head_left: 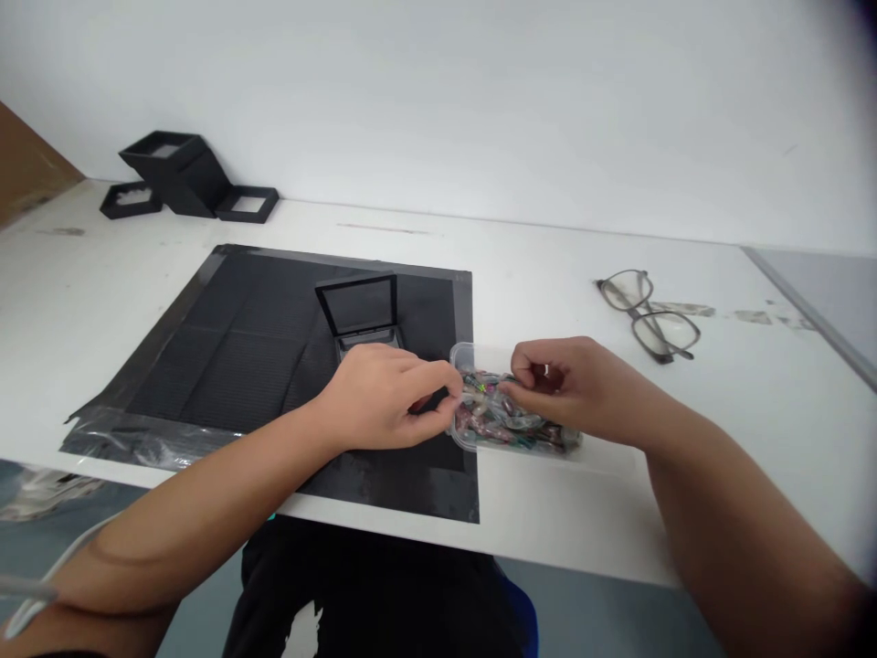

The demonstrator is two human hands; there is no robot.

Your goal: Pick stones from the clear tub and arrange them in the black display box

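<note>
A clear plastic tub [463, 440] filled with small, shiny, mixed-colour items [503, 419], some of which look like wrapped pieces, sits at the right edge of the black mat [233, 338]. My left hand [394, 397] is at the tub's left rim, thumb and forefinger pinched together; anything between them is too small to make out. Over the tub's right part, my right hand [575, 384] has its thumb and curled fingers closed close to the contents, and what they grip is unclear. Behind my left hand, a small black case [360, 306] stands with its windowed lid raised; its lower part is partly hidden.
Eyeglasses [648, 315] lie on the white table [548, 521] to the right. Several black box parts [182, 178] stand at the back left by the white wall [438, 110]. Clear tape [157, 445] edges the mat.
</note>
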